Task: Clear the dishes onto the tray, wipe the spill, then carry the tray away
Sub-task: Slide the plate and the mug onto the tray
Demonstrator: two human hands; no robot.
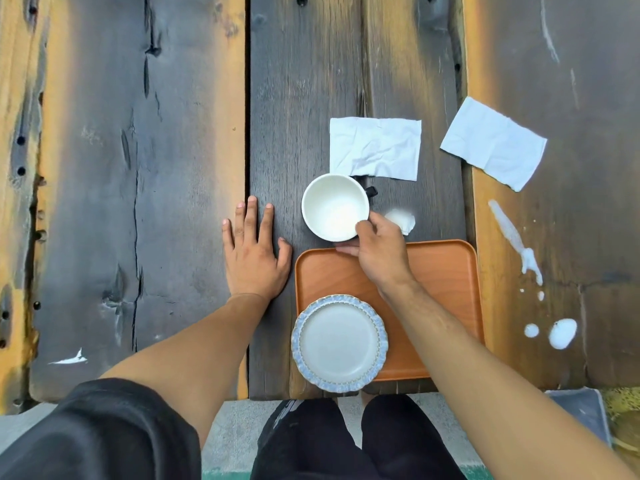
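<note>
You've got one orange tray [446,271] in front of you on the desk [173,168]. One plate [339,342] with a blue scalloped rim sits on it. One white cup [334,206], just the one, at the tray's far edge. Two paper napkins: the first [375,148] right behind the cup, the second [493,143] off to the right. One small crumpled wad [401,218] of tissue. Spilled white liquid, count it: one long streak [514,239], one big blob [562,333], one smaller drop [531,330]. And two hands, left [254,258] and right [379,251].
</note>
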